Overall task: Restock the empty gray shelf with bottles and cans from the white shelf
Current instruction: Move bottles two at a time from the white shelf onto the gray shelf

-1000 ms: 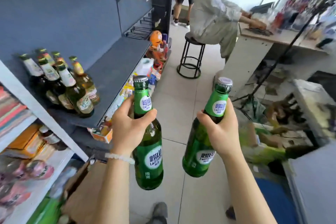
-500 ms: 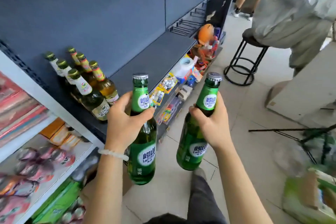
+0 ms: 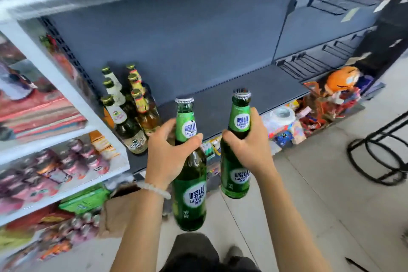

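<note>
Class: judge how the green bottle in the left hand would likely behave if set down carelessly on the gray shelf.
The green bottle looks like glass: probably rigid, breakable. Tall and narrow, it could tip. Still capped, so likely heavy.

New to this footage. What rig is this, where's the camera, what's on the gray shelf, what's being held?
There is no robot here: a person works with bare hands, and the single picture comes from a wide-angle camera worn on their head, looking forward and down. The left hand grips one green glass bottle by the shoulder, fingers curled round it; the right hand grips a second green bottle the same way. Both bottles are upright, capped, and held in front of the gray shelf. On its left end stands a cluster of beer bottles; the rest of that board is bare. The white shelf beside it holds blurred packaged goods.
</note>
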